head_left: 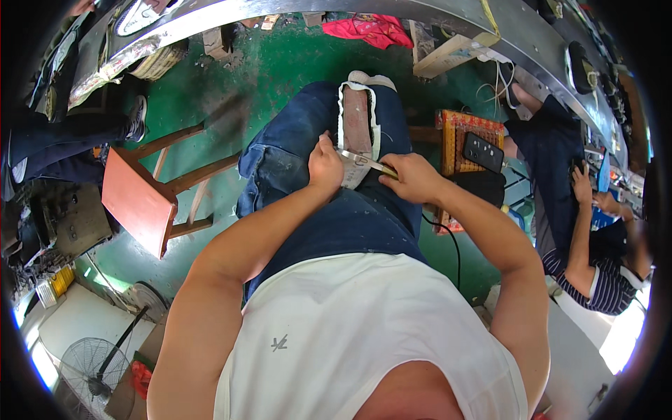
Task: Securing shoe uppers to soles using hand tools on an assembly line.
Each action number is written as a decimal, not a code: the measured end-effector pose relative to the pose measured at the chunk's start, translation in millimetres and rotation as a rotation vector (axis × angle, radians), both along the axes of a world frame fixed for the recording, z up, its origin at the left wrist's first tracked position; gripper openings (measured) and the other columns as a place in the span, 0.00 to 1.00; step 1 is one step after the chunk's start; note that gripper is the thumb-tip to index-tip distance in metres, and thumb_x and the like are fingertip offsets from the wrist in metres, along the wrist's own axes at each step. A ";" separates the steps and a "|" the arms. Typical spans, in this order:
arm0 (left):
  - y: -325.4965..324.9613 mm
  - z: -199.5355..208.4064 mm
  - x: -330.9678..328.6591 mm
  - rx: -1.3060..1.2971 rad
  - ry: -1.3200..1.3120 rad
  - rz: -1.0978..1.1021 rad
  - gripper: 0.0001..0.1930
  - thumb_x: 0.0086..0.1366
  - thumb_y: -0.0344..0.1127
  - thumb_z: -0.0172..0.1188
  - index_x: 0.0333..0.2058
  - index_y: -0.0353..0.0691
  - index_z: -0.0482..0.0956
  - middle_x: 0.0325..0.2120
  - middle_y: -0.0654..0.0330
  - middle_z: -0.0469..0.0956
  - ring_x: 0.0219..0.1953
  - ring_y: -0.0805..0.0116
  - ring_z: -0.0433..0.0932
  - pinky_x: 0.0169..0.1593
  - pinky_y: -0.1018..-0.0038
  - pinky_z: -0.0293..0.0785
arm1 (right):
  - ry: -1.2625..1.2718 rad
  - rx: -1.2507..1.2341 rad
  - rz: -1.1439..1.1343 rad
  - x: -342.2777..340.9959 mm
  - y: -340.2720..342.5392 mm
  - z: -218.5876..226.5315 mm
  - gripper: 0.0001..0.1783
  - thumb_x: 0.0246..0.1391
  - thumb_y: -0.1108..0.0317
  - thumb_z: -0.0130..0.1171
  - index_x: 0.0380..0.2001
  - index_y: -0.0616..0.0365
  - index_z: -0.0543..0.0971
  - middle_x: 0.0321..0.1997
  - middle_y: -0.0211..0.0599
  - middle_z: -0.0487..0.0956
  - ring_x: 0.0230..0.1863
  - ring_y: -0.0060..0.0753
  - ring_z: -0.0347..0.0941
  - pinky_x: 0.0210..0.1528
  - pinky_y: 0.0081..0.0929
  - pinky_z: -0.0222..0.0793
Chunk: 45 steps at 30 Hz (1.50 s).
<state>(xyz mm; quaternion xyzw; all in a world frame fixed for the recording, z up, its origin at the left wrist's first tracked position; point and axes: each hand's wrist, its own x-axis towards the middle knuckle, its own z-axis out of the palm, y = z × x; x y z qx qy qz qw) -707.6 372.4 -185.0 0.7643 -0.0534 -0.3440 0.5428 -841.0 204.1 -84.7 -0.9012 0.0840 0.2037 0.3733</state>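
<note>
Across my lap lies a shoe upper [376, 133] with a ragged white edge, drawn around a brown last [355, 120] whose bottom faces up. My left hand [326, 166] is closed on its left side near the close end, thumb pointing up along the edge. My right hand [411, 176] is closed around the handles of metal pincers [369, 162]. Their jaws reach left across the close end of the last, near the white edge and my left thumb. Whether the jaws bite the material is too small to tell.
A stool with a reddish seat [140, 199] lies tipped at left. A metal workbench [280, 8] curves across the far side. At right, a woven seat [458, 136] bears a black device [483, 152]; beyond sits a person in a striped shirt [607, 288]. A fan [94, 374] stands lower left.
</note>
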 end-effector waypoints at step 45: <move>20.0 57.7 11.6 0.113 0.016 -0.538 0.43 0.69 0.46 0.59 0.70 0.25 0.48 0.67 0.30 0.58 0.72 0.44 0.57 0.70 0.68 0.58 | 0.151 0.225 -0.257 3.5 -25.5 7.7 0.24 0.72 0.54 0.43 0.31 0.65 0.75 0.26 0.42 0.81 0.26 0.37 0.79 0.34 0.36 0.74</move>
